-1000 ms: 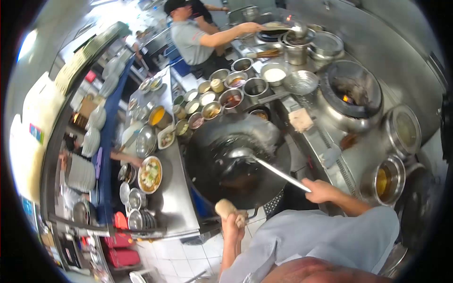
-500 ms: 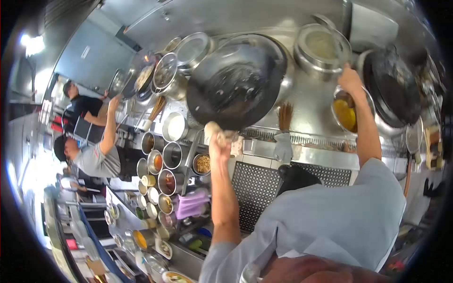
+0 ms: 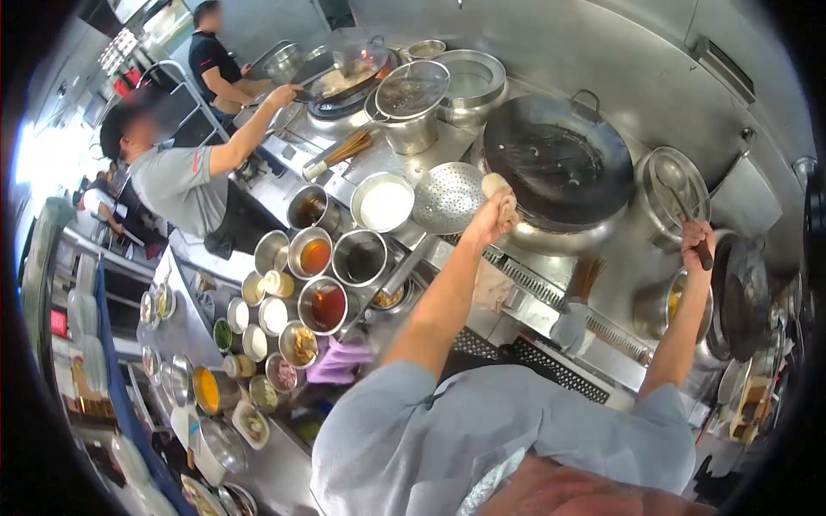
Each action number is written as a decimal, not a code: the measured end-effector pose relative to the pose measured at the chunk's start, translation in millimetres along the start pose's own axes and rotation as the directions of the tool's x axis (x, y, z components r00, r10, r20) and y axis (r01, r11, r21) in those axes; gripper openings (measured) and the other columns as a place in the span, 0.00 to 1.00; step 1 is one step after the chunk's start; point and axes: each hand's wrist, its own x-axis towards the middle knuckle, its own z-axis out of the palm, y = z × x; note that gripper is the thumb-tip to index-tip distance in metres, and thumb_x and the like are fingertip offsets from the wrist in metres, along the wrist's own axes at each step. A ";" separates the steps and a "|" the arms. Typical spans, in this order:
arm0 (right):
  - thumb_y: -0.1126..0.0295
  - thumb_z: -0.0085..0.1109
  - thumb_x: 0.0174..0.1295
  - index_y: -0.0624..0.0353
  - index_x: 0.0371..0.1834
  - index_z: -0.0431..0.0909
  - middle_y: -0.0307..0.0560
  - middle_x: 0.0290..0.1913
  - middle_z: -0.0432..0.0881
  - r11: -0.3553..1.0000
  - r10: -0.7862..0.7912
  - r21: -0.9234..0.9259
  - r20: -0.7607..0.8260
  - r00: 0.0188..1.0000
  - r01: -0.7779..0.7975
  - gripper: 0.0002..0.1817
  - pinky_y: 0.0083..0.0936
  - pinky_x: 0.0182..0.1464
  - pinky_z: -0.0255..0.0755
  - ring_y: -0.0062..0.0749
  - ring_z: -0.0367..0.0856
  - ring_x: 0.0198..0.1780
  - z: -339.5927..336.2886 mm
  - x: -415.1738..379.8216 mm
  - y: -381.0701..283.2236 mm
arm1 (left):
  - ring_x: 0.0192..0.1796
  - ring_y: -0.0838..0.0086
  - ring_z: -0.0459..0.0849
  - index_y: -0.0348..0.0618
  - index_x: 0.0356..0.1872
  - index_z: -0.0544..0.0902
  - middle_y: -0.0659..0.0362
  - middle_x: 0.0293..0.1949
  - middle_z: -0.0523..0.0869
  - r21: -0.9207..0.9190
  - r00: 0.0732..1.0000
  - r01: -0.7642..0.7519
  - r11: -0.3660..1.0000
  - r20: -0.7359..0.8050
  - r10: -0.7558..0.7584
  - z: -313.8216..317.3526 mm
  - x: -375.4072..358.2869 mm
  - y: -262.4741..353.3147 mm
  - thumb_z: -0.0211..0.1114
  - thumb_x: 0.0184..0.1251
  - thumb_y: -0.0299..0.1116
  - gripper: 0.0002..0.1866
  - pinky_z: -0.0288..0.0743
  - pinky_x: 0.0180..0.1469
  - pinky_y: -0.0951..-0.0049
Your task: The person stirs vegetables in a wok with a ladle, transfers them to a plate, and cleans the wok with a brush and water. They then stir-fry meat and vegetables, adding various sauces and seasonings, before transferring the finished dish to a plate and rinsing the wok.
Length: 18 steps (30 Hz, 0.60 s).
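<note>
My left hand [image 3: 490, 217] is closed on a folded beige cloth [image 3: 502, 196], pressed against the near left rim of a black wok [image 3: 559, 163]. The wok sits level on its burner, its inside dark and shiny. My right hand [image 3: 697, 244] grips a ladle [image 3: 674, 181], whose bowl points away from me over a steel pot [image 3: 656, 211] right of the wok. To the left of my left hand, a perforated strainer [image 3: 449, 199] lies with its long handle toward the sauce pots.
Steel pots of sauces [image 3: 328, 306] and a pot of white liquid [image 3: 383, 206] stand at left. A bamboo brush [image 3: 587, 277] lies before the wok. A second wok [image 3: 742, 297] is at right. Two co-workers [image 3: 185, 185] stand at far left, one reaching toward another wok [image 3: 348, 77].
The wok has gone from tilted toward me to level on the burner. My right hand and ladle have shifted beside the pot at right. The view has turned.
</note>
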 end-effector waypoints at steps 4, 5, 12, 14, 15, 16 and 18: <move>0.75 0.44 0.66 0.81 0.58 0.56 0.40 0.27 0.68 0.998 -0.044 0.042 0.104 0.994 0.040 0.22 0.20 0.20 0.66 0.19 0.69 0.20 67.0 -27.1 73.9 | 0.35 0.72 0.81 0.39 0.47 0.77 0.54 0.38 0.82 -0.106 0.929 0.167 0.980 0.350 -0.120 -46.5 -15.5 -42.9 0.60 0.67 0.44 0.18 0.75 0.34 0.76; 0.74 0.43 0.66 0.83 0.56 0.56 0.39 0.27 0.67 0.997 -0.071 0.043 0.110 0.991 0.066 0.22 0.19 0.20 0.66 0.20 0.68 0.20 77.2 -31.8 92.4 | 0.39 0.71 0.81 0.37 0.52 0.74 0.52 0.42 0.81 -0.104 0.928 0.195 0.975 0.343 -0.148 -51.2 -27.8 -55.4 0.61 0.65 0.43 0.22 0.76 0.40 0.74; 0.74 0.45 0.65 0.77 0.54 0.62 0.35 0.26 0.67 0.995 0.024 0.097 0.015 1.000 -0.026 0.18 0.14 0.21 0.65 0.15 0.66 0.19 114.8 -64.3 226.5 | 0.50 0.65 0.79 0.34 0.61 0.68 0.50 0.51 0.80 -0.137 0.873 0.341 0.930 0.413 -0.259 -6.9 -107.3 -40.3 0.63 0.61 0.37 0.28 0.74 0.56 0.68; 0.73 0.48 0.64 0.74 0.52 0.64 0.34 0.24 0.68 0.995 0.055 0.088 -0.019 0.998 -0.053 0.17 0.13 0.19 0.64 0.14 0.65 0.18 105.2 -63.8 259.8 | 0.55 0.62 0.77 0.36 0.62 0.67 0.49 0.54 0.78 -0.102 0.844 0.326 0.940 0.479 -0.241 10.7 -116.9 -24.8 0.62 0.60 0.38 0.30 0.70 0.62 0.61; 0.72 0.50 0.64 0.72 0.51 0.66 0.33 0.24 0.68 1.000 -0.024 -0.012 -0.186 0.982 0.022 0.16 0.12 0.17 0.63 0.13 0.65 0.18 115.0 -63.8 282.6 | 0.58 0.59 0.75 0.38 0.63 0.67 0.49 0.56 0.77 -0.154 0.810 0.390 0.908 0.526 -0.259 21.4 -123.5 -14.6 0.62 0.60 0.40 0.31 0.67 0.63 0.56; 0.71 0.51 0.63 0.70 0.50 0.68 0.33 0.23 0.68 0.990 -0.114 -0.122 -0.339 0.934 0.076 0.16 0.11 0.16 0.62 0.13 0.65 0.17 121.0 -65.9 300.6 | 0.61 0.56 0.74 0.39 0.64 0.66 0.48 0.58 0.76 -0.203 0.775 0.452 0.869 0.572 -0.270 28.0 -126.2 -7.6 0.62 0.59 0.42 0.32 0.64 0.64 0.50; 0.63 0.54 0.65 0.67 0.49 0.71 0.36 0.23 0.73 0.971 -0.033 -0.234 -0.287 0.957 -0.037 0.18 0.14 0.16 0.65 0.17 0.72 0.19 116.2 -75.2 314.5 | 0.66 0.50 0.69 0.42 0.65 0.66 0.48 0.62 0.73 -0.137 0.759 0.444 0.885 0.582 -0.291 31.8 -120.9 1.0 0.60 0.59 0.47 0.34 0.60 0.64 0.40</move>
